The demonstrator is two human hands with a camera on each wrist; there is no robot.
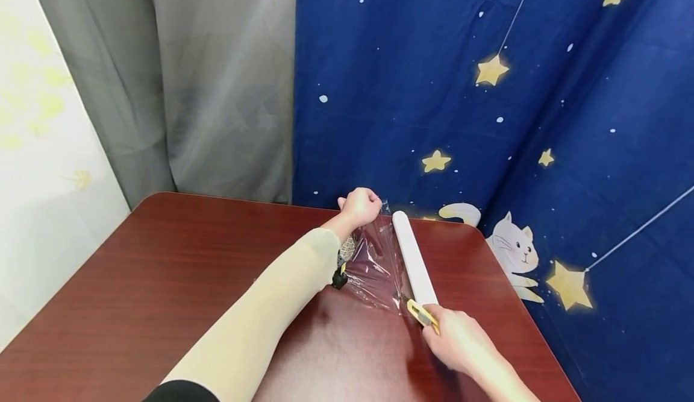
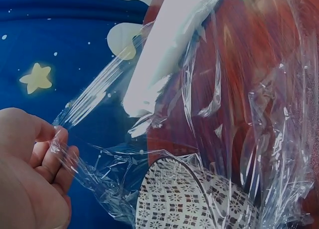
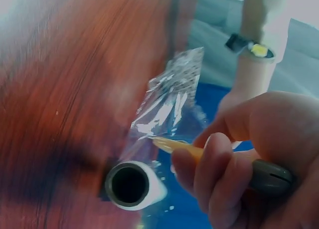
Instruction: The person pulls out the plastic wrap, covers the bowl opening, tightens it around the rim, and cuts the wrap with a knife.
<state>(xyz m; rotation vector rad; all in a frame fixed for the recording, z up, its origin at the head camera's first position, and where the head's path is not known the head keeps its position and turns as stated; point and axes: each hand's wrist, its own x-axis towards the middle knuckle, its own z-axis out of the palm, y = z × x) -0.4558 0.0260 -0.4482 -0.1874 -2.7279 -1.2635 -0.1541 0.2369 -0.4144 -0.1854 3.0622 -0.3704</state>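
Observation:
At the table's far edge, my left hand pinches a corner of clear cling film between thumb and fingers. The film stretches in creases back to a white cling film roll, whose hollow core end faces the right wrist camera. My right hand grips a yellow utility knife near the roll's close end, its tip at the film's edge. In the left wrist view, a bowl-like thing with a brown-and-white flower pattern shows behind the film; my left forearm mostly hides it in the head view.
Everything lies on a dark red wooden table. Behind it hang a grey curtain and a blue curtain with stars. A black device with a yellow part sits at my left wrist.

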